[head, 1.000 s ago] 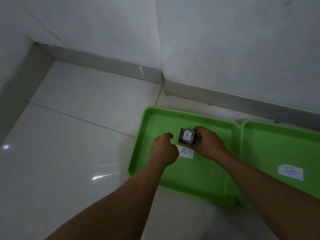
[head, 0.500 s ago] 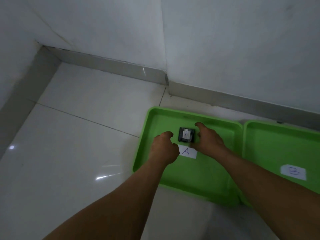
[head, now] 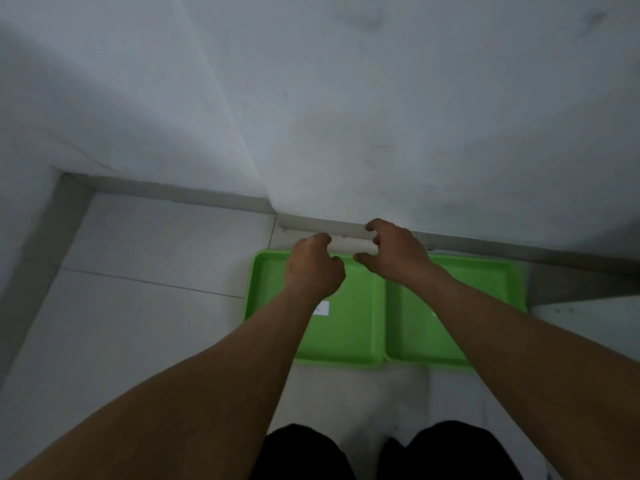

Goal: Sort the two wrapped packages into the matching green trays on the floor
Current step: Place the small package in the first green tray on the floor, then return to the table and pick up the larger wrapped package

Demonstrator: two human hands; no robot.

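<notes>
Two green trays lie side by side on the floor against the wall. The left tray (head: pixel 349 336) shows part of a white paper label (head: pixel 322 308) beside my forearm. The right tray (head: pixel 414 336) is partly crossed by my right arm, and its label is hidden. My left hand (head: pixel 313 268) hovers over the far end of the left tray, fingers loosely curled and holding nothing. My right hand (head: pixel 394 254) hangs over the trays' far edge with fingers spread and empty. No wrapped package shows in this frame.
White walls meet in a corner just behind the trays, with a grey skirting (head: pixel 194 194) along the base. Pale floor tiles (head: pixel 145 306) stretch to the left. A grey ledge (head: pixel 581 287) sits right of the trays. My dark-clothed legs (head: pixel 304 455) fill the bottom edge.
Both hands have let go of the package marked A and lifted away from the left tray. The camera has pulled back and up, so both trays now sit lower in view.
</notes>
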